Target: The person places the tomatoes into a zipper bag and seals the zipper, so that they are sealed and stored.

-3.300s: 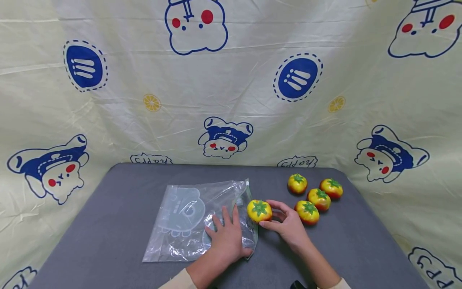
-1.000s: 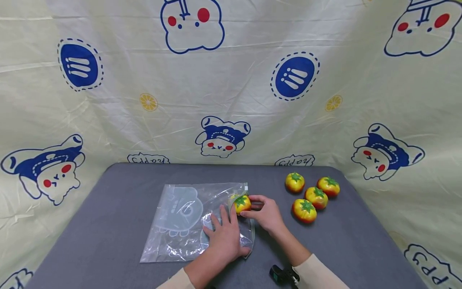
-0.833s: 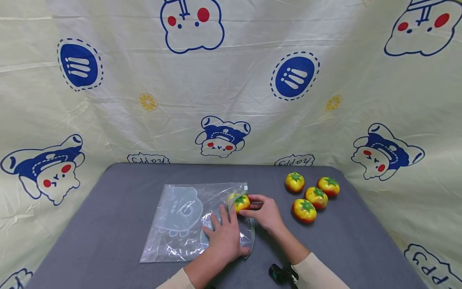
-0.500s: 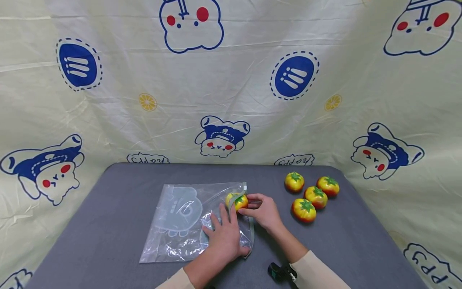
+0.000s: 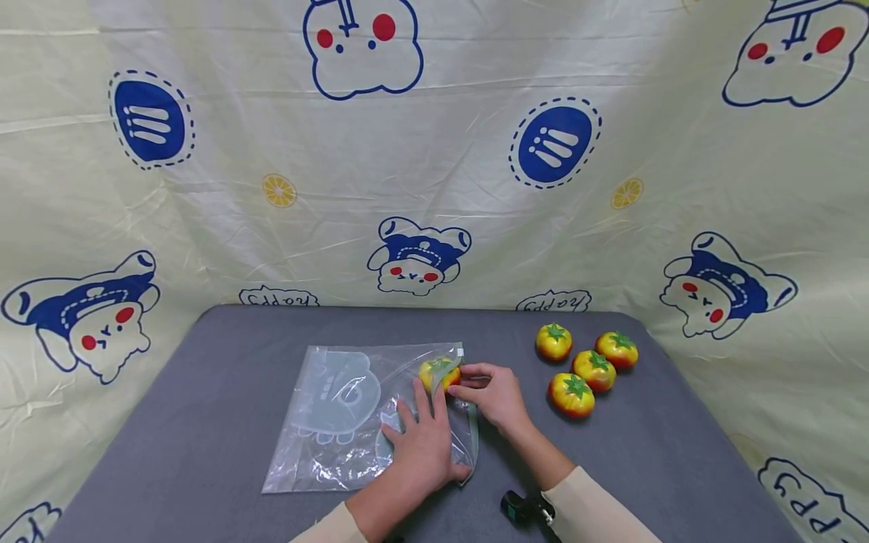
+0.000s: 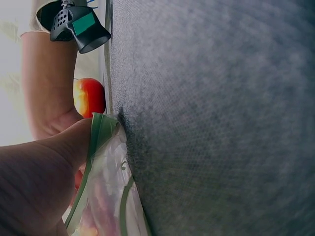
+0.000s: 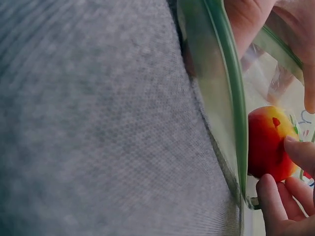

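A clear zip bag [image 5: 308, 464] with pale printing lies flat, its green-edged mouth facing right. My left hand [image 5: 422, 446] rests on it with straight, spread fingers, the thumb at the near end of the mouth. My right hand [image 5: 498, 394] pinches a yellow-and-red tomato [image 7: 268, 142] with a green star-shaped top, thumb on one side and fingertips on the other. Most of this tomato sits within the bag's mouth, partly behind the green zip strip [image 7: 235, 88]. In the left wrist view, my left hand covers part of the bag opening.
Several similar tomatoes [image 5: 572, 396] stand in a loose group to the right of my right hand. A black wrist camera [image 5: 517, 509] hangs by the right sleeve. Behind the grey table [image 5: 204, 422] hangs a printed cream curtain [image 5: 475, 166].
My right hand has carried the tomato leftward from outside the bag into its mouth, and in the last second a little deeper. My left hand has stayed in place on the bag.
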The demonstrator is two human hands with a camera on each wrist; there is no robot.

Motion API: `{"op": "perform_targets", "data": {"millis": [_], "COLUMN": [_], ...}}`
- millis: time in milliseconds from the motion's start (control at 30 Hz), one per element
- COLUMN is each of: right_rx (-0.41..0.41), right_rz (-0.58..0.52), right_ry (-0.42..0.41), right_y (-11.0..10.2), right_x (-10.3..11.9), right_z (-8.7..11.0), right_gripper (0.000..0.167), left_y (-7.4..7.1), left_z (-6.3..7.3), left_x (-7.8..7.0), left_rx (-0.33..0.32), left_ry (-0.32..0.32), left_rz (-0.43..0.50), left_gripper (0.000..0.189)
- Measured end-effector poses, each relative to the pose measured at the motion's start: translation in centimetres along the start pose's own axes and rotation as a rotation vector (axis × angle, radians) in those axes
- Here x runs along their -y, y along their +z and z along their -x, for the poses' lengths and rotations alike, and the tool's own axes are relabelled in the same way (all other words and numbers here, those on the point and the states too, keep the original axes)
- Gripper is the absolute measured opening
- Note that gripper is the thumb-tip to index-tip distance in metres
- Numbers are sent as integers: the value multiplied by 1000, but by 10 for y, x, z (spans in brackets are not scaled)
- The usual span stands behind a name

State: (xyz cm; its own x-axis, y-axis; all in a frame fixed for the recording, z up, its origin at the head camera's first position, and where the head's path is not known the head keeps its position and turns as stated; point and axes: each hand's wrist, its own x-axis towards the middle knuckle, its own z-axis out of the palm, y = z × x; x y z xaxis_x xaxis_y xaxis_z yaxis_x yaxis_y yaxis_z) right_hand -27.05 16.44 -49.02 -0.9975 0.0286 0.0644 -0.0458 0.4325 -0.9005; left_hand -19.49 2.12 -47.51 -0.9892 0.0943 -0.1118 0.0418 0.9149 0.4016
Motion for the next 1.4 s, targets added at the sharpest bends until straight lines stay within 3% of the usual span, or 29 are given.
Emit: {"op": "perform_targets", "data": {"millis": [467, 667, 867, 1400], "right_rx": [-2, 83, 147, 78], "right_rz": [-85, -166, -178, -206], "right_ry": [0, 0, -9, 39], "right_y": [4, -3, -13, -36], "right_x": [-3, -7, -11, -14], "right_z": [-4, -1, 5, 21], "right_gripper": [27, 36, 42, 43], "left_y": [0, 0, 0, 0], "left_z": [-1, -1, -2, -1], "left_x": [-1, -1, -1, -1], "left_rx": [32, 44, 51, 29], "left_ry": [-6, -12, -16, -12], "left_rz": [-5, 9, 13, 11], "left_gripper": [134, 133, 133, 134]}}
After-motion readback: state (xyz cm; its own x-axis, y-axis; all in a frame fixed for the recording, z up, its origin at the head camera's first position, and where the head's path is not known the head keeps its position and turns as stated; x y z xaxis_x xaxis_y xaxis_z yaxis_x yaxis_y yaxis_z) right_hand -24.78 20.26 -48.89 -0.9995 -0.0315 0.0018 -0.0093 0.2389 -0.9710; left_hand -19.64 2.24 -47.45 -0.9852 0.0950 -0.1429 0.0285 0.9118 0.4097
